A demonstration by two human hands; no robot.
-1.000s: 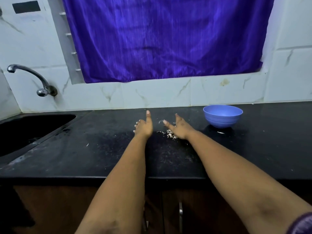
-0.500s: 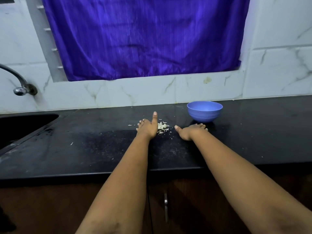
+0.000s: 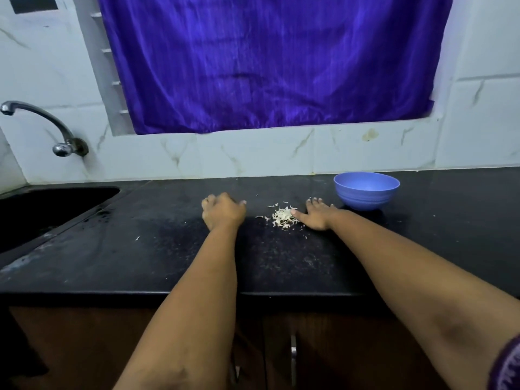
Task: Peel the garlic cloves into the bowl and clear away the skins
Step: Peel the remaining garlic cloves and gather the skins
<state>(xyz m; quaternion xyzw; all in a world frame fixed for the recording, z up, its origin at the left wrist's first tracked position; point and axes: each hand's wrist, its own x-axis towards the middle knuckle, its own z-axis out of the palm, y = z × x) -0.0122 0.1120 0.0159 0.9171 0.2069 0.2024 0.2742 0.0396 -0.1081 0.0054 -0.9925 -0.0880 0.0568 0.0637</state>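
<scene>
A small pile of pale garlic skins (image 3: 283, 217) lies on the black counter (image 3: 281, 263), with a few loose flakes around it. My right hand (image 3: 318, 215) rests palm down just right of the pile, fingers spread, and its thumb touches the pile's edge. My left hand (image 3: 222, 211) rests on the counter left of the pile, apart from it, fingers loosely bent, nothing visible in it. The blue bowl (image 3: 366, 190) stands upright just beyond and right of my right hand. What is inside the bowl is hidden.
A dark sink (image 3: 50, 209) is sunk into the counter at the left, under a metal tap (image 3: 39, 122). A purple curtain (image 3: 267, 66) hangs on the tiled back wall. A stray skin flake (image 3: 137, 238) lies left of my left arm. Cabinet doors sit below the counter edge.
My left hand has drawn away to the left, leaving the gathered skins uncovered. My right hand has slid in beside the pile, its thumb now against it. The view has shifted.
</scene>
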